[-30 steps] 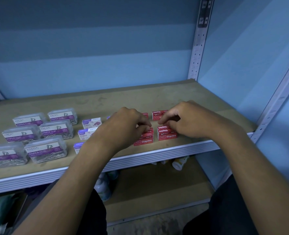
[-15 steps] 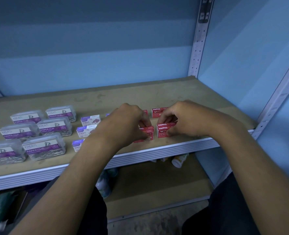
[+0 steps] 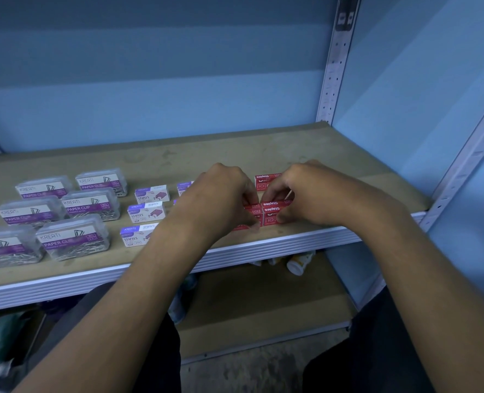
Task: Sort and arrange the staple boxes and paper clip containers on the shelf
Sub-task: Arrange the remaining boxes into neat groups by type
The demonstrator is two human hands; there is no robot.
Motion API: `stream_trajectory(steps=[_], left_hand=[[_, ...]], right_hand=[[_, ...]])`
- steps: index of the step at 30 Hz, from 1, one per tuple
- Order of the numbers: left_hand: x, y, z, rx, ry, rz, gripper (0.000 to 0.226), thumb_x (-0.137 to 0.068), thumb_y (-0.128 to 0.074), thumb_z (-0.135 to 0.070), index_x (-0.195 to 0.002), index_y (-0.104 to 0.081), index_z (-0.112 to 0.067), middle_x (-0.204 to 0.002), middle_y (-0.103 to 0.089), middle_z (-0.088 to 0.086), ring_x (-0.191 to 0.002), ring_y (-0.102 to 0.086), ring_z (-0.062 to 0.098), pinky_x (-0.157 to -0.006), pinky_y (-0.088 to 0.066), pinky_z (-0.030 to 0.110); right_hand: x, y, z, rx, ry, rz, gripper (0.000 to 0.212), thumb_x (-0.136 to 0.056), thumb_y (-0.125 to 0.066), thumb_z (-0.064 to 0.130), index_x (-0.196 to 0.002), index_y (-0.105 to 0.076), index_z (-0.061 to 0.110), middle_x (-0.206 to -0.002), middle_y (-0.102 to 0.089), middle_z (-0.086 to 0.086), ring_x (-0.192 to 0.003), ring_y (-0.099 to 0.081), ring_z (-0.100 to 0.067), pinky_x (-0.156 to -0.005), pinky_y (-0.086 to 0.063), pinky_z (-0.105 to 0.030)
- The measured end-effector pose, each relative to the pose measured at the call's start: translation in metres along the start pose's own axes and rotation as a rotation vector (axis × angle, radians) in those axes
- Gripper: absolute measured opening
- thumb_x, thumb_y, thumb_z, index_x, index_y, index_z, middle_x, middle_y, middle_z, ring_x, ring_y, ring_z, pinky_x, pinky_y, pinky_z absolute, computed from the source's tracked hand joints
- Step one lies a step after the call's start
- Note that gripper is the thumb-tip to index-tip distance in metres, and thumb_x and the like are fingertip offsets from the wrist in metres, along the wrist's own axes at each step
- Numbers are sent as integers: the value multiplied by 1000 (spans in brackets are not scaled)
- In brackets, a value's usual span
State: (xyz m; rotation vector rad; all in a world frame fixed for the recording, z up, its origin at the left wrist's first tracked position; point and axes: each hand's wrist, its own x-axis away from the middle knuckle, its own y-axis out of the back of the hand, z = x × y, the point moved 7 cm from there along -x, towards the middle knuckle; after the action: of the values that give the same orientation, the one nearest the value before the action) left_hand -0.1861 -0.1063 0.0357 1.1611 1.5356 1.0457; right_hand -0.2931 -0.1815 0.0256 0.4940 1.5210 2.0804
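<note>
Taking the red staple boxes near the shelf's front edge as my marker, the far left looks settled: six clear paper clip containers sit well to the left of them in a tidy block, two across and three deep, all labels facing the same way. Between that block and the red boxes stand the white-and-purple staple boxes, a straight column of three just beside the containers and what seems a second column behind the left forearm, mostly hidden, so I cannot tell how neat it is. The left hand is curled, thumb and fingertips pinching the left red box of the front pair. The right hand is curled the same way, pinching the right red box, whose lettering reads upside down from here. These two boxes touch side by side, and at least one more red box shows just behind them. I judge the sorting by kind all but done; what is left is squaring up this red group, and perhaps checking the hidden purple column. The shelf to the right of the red boxes carries nothing.
</note>
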Motion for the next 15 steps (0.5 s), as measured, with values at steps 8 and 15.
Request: stream_trajectory(steps=[8, 15], left_hand=[[1, 2, -5, -18, -5, -6, 32, -74, -82, -33, -106, -76, -28, -105, -73, -5, -94, -64, 14, -74, -41, 22], [1, 1, -5, -6, 15, 6, 36, -72, -84, -35, -106, -76, -27, -104, -73, -4, -93, -65, 14, -75, -44, 23]], right_hand=[[1, 2, 5, 20, -9, -11, 34, -81, -83, 21, -112, -77, 33, -95, -66, 12, -80, -58, 1, -70, -46, -17], [1, 1, 6, 26, -14, -12, 36, -79, -84, 21, -113, -77, 32, -101, -71, 9, -87, -62, -6, -69, -44, -18]])
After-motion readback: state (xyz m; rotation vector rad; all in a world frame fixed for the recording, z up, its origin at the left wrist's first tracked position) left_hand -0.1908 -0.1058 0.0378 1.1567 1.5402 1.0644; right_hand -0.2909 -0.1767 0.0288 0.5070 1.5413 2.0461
